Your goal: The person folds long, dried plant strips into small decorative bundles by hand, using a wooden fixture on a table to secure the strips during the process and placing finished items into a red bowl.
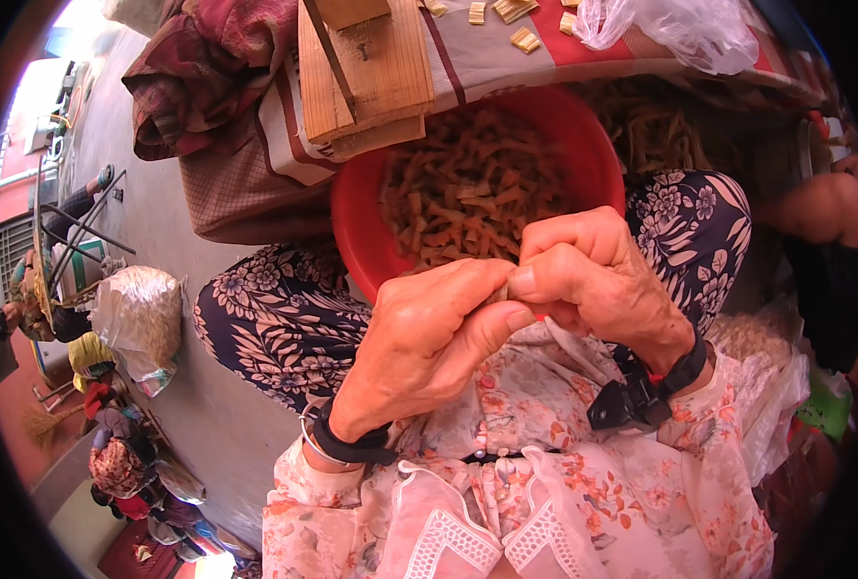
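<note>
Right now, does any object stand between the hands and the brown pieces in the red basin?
Nothing visible stands between the left hand or right hand and the brown pieces. The wooden block is at the red basin's far left; the hands hide part of the near rim.

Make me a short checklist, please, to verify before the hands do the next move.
1. Hands together: ok; left hand and right hand meet at the fingertips.
2. Piece held between them: cannot tell; the fingers hide it.
3. Red basin between the knees: ok.
4. Strips inside the basin: ok for those in view.
5. Basin's near rim fully visible: not ok; the hands cover part.
6. Wooden block firmly fixed: cannot tell from this view.
</note>
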Demonstrator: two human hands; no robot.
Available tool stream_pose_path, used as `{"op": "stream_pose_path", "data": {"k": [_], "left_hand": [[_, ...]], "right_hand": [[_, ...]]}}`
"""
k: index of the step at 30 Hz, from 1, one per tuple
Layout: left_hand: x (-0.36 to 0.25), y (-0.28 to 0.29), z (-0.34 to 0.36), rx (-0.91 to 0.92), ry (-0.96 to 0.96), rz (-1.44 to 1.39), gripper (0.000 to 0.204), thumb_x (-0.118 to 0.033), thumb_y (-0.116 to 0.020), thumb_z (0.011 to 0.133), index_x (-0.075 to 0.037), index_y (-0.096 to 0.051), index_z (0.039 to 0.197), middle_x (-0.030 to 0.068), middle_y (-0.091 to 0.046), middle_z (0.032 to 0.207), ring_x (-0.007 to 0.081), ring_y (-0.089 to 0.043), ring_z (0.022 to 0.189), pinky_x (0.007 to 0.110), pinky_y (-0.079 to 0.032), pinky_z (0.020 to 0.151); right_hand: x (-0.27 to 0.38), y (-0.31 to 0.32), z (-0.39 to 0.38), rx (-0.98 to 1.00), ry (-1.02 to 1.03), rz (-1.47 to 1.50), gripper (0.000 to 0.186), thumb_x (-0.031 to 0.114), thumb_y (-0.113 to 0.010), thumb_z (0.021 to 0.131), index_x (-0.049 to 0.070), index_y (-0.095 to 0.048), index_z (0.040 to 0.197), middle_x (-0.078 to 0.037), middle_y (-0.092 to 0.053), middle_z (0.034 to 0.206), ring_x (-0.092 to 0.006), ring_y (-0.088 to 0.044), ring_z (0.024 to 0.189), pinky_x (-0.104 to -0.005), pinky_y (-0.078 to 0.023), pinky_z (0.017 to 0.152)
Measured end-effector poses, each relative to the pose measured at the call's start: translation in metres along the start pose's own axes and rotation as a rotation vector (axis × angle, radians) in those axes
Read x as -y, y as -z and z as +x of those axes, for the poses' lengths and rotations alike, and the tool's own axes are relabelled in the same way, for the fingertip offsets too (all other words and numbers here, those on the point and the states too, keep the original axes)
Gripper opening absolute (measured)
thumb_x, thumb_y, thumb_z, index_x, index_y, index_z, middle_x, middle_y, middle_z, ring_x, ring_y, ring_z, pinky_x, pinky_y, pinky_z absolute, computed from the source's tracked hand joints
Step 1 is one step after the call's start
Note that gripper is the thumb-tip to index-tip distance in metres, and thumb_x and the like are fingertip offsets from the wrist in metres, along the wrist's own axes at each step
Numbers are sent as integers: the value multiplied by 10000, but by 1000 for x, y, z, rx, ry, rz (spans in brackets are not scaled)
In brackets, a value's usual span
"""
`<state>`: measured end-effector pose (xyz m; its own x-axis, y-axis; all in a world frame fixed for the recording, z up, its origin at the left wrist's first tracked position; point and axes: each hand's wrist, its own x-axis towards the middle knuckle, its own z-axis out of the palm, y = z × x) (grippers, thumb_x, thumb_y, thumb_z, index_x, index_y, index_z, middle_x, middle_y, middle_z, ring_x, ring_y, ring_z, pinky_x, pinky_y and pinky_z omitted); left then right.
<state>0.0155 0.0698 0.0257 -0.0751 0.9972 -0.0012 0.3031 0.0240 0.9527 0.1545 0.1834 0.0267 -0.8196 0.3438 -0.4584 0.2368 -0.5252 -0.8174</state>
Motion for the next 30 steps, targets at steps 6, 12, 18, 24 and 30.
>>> {"op": "stream_pose_path", "data": {"k": [6,12,18,24,30], "left_hand": [[-3,-14,-10,-90,4,5,115,-37,-600,778,15,-584,879,118,-546,679,258,-544,570,318,-421,503],[7,-23,-19,-107,105,-80,101,-62,-578,821,19,-578,879,109,-522,622,203,-515,510,288,-392,472],[3,-3,-26,-11,374,-507,160,-122,-510,902,17,-586,923,22,-509,595,76,-480,498,226,-381,454],[-6,6,-29,-62,445,-563,177,-133,-506,914,18,-585,868,-19,-484,580,39,-416,479,191,-325,423],[-2,7,-22,-41,376,-388,133,-85,-541,877,27,-593,828,-34,-457,591,29,-374,528,200,-302,447]], "right_hand": [[-6,-10,-6,-91,-41,446,241,63,-551,769,49,-470,542,7,-430,480,-35,-319,366,-205,-231,326],[-12,-12,3,-102,-29,428,216,40,-526,771,41,-458,566,4,-396,451,-45,-303,343,-204,-235,306],[1,-11,7,-96,105,216,187,65,-540,782,30,-475,610,0,-421,459,-43,-308,342,-209,-216,333],[-17,12,8,-8,216,285,236,150,-660,758,29,-525,910,-34,-583,742,-56,-528,513,-176,-428,417],[-11,-10,2,-42,6,199,136,21,-668,706,12,-542,757,-21,-535,568,-65,-473,413,-194,-363,357]]}}
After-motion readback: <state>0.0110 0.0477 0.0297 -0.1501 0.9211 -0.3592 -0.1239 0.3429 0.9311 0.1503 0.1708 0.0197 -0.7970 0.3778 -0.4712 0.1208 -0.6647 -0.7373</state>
